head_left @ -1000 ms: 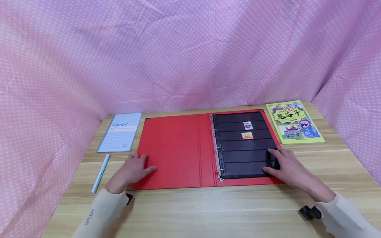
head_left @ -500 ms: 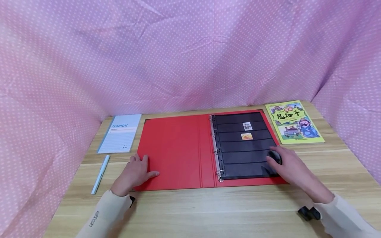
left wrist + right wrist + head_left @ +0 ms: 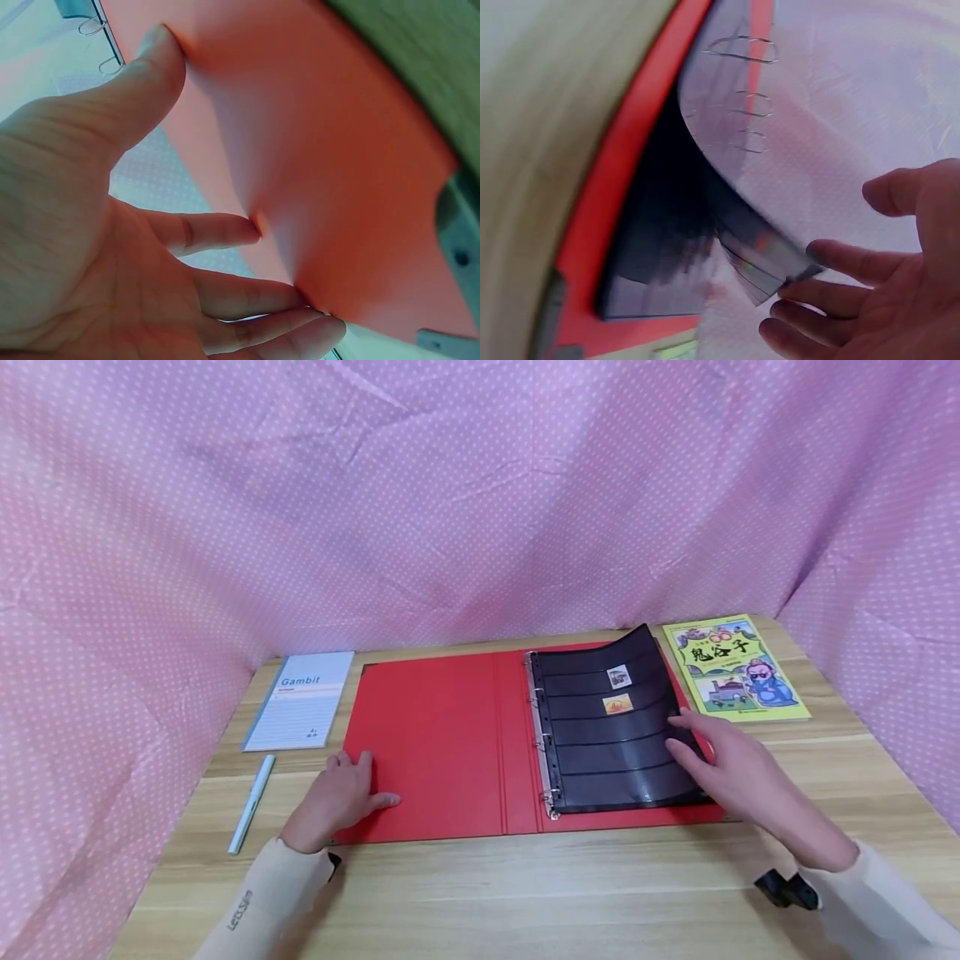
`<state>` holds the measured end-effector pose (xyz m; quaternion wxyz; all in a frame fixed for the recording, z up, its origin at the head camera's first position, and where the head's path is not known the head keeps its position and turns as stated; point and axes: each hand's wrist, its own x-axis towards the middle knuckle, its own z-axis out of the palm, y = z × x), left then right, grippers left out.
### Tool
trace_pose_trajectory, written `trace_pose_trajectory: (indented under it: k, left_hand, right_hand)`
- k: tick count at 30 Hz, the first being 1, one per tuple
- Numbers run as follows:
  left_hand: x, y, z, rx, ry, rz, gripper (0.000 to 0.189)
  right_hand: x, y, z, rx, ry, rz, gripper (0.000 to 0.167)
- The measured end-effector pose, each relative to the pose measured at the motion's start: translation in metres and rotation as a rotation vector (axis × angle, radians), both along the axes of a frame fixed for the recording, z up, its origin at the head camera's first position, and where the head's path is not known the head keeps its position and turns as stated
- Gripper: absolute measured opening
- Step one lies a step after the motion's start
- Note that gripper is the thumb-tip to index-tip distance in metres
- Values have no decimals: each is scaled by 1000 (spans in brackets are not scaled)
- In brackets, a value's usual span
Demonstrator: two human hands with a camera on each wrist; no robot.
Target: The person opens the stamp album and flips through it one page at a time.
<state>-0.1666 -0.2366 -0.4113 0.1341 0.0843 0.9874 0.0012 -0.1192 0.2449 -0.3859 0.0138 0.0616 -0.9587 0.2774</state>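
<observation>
A red ring binder (image 3: 438,735) lies open flat on the table. Its black stamp page (image 3: 607,747) has horizontal pocket strips, a grey-white stamp (image 3: 619,676) and an orange-yellow stamp (image 3: 618,704). The page's right side curves up off the sheet beneath. My right hand (image 3: 738,768) is at that raised edge; in the right wrist view its fingertips (image 3: 821,251) touch the page edge while the thumb stays apart from it. My left hand (image 3: 337,793) rests on the left cover near its lower left corner, thumb and fingertips (image 3: 244,229) against the red surface.
A pale blue notebook (image 3: 303,702) marked "Gambit" and a light blue pen (image 3: 251,804) lie left of the binder. A yellow comic-style book (image 3: 735,668) lies close to its upper right corner. A pink dotted cloth (image 3: 450,510) hangs behind the wooden table (image 3: 525,893).
The stamp page's right edge has risen and bent upward with my right hand at it; it lay flat a second ago. My left hand has shifted slightly to the right on the cover.
</observation>
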Motion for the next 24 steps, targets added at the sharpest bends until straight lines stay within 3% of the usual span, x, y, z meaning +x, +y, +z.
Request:
trace_pose_trajectory:
  k: [6, 8, 13, 18, 24]
  left_hand:
    - [0, 0, 1, -9, -13, 4, 78]
    - [0, 1, 0, -15, -17, 3, 78]
    - [-1, 1, 0, -16, -21, 2, 79]
    - [-1, 2, 0, -17, -22, 6, 80]
    - [-1, 2, 0, -12, -31, 26, 81]
  right_hand:
    - [-1, -6, 14, -30, 54, 152, 46]
    - [-2, -7, 19, -49, 45, 221, 43]
    - [-3, -7, 25, -108, 37, 303, 38]
    - [-6, -9, 28, -170, 147, 403, 39]
    - [-11, -12, 41, -370, 285, 505, 42]
